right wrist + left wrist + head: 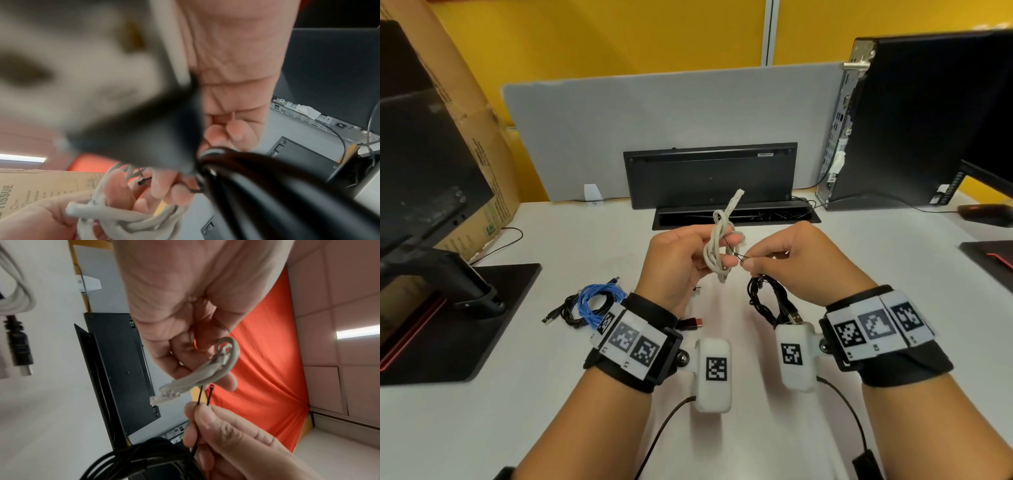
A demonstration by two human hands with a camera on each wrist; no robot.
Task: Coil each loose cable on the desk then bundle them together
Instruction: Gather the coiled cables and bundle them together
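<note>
Left hand (674,260) raised above desk (551,394), fingers curled round grey cable (717,246), coiled into a small hank w/ one plug pointing up. Right hand (801,260) just beside it, thumb & forefinger pinching both ends of thin black tie (203,395), looped at the hank; lower fingers also curled through black coil (767,301), which hung below w/ its USB plug down. On desk, left of left wrist: blue coil (599,303) lying over another black coil (571,310), touching. Behind: keyboard (710,174) stood on edge against grey divider (654,130); PC tower (914,120) at right
</note>
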